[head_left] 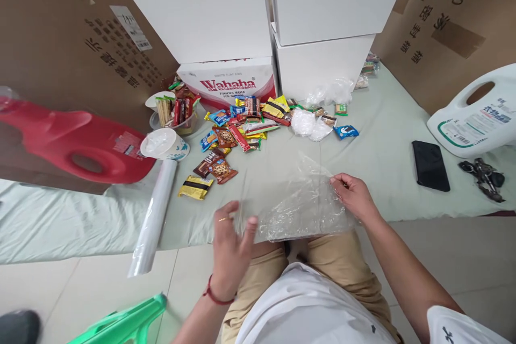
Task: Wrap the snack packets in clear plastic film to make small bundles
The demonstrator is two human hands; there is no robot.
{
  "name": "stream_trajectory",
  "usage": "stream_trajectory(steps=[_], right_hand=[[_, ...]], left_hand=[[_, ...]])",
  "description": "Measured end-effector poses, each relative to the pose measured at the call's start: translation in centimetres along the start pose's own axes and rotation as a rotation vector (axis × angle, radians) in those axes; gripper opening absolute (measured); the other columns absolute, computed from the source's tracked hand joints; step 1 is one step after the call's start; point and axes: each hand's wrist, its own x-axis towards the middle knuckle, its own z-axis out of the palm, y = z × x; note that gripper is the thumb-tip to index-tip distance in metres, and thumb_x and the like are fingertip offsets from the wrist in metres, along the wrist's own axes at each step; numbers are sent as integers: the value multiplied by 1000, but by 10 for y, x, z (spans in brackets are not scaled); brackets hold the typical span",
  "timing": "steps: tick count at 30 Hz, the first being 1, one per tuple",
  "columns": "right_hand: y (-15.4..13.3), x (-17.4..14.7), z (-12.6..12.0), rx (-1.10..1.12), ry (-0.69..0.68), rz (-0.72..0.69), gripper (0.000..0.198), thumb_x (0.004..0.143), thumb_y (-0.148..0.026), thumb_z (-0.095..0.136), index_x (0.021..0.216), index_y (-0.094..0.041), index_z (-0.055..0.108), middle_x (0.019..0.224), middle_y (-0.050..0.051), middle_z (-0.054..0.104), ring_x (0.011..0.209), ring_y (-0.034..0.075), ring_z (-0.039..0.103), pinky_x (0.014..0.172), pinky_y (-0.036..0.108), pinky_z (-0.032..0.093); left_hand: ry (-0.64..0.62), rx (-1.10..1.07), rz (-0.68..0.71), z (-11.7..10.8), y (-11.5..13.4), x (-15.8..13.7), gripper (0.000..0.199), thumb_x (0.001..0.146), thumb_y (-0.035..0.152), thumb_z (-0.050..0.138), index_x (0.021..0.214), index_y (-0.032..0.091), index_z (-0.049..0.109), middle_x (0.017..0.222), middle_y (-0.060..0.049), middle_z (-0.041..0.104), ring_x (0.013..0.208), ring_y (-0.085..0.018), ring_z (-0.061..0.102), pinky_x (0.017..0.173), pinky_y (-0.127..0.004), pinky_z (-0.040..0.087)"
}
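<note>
A thin sheet of clear plastic film lies crinkled at the table's front edge; I cannot tell whether it is a bag. My right hand pinches its right side between thumb and fingers. At the left side of the film, my left hand is raised with thumb and forefinger apart, slightly blurred and holding nothing visible. Beyond the film is a pile of wrapped snacks, with a yellow packet nearest my left hand. A roll of clear plastic lies farther left and overhangs the edge.
On the left stand a red jug, a paper cup and a snack tub. White boxes and a Wahaha carton back the table. A phone, keys and a white jug are right.
</note>
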Motion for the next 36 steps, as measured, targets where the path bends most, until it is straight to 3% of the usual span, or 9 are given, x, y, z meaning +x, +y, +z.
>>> stream_trajectory(steps=[3,8,17,21,24,26,29,32,36], right_hand=[[-6,-1,2,-19,-25,-1,40,87,-60,63,83,-20,67,55,-5,45,51,12,43,51,25,33],[6,6,-18,-48,53,-5,43,86,-61,63,84,-19,69,58,-5,47,52,12,41,50,24,32],[14,20,-23,-152,0,9,39,85,-58,62,84,-19,71,64,-3,52,58,13,42,54,25,32],[0,32,-7,-260,-82,-66,34,86,-52,58,83,-20,70,67,-1,58,61,14,47,57,25,35],[-11,42,3,-353,-175,-150,33,87,-49,57,83,-19,71,67,-1,60,61,14,49,59,26,35],[-18,55,7,-403,-286,-225,32,87,-46,57,86,-18,72,67,-1,61,62,14,50,60,25,35],[-33,88,10,-506,-547,-367,27,88,-39,58,92,-18,75,72,-1,66,67,14,56,65,25,40],[-56,128,5,-723,-567,-515,25,87,-24,61,105,-17,76,95,7,74,87,21,65,82,31,47],[-74,128,4,-955,-123,-702,41,93,-20,56,131,-13,67,139,19,61,130,34,53,112,50,39]], left_hand=[[-73,67,178,36,30,15,67,85,67,62,126,14,57,133,-22,61,127,-36,55,104,-50,45],[-207,-18,-118,83,31,58,46,96,51,39,64,21,53,58,0,51,62,-17,51,63,-29,39],[-408,-78,-341,43,-24,69,46,86,60,49,60,22,50,51,5,36,52,-13,36,52,-27,26],[-57,71,-318,19,-29,55,24,82,43,58,88,20,60,69,2,53,63,-18,51,60,-29,39],[354,174,31,5,-7,48,18,84,24,56,101,19,59,91,-5,61,83,-21,60,76,-35,47],[221,167,410,6,15,49,16,89,18,51,101,20,62,97,-8,65,93,-22,62,86,-37,48],[-348,196,799,30,34,66,27,97,19,45,110,22,69,106,-9,72,104,-21,65,97,-39,46],[-588,325,672,63,25,91,39,103,29,39,129,21,66,135,-12,67,127,-23,59,111,-45,40],[-531,485,449,87,-1,91,50,105,38,34,151,22,50,162,-13,43,151,-31,36,121,-63,25]])
